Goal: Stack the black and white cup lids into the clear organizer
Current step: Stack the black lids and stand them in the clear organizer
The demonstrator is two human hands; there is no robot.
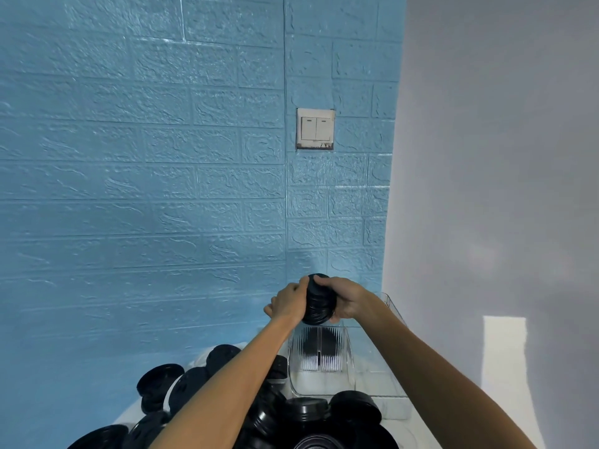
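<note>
Left hand (289,302) and right hand (346,299) grip a sideways black lid stack (319,299) above the clear organizer (348,351).

No legible text, labels or numbers anywhere; dark marks on the wall switch (315,129) lower edge are too blurred to read.

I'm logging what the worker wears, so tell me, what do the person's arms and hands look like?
Both forearms are bare, with no sleeves in view. The left hand and right hand wear no gloves, and no watch, bracelet or ring shows on either. Anything above the forearms is out of frame.
</note>
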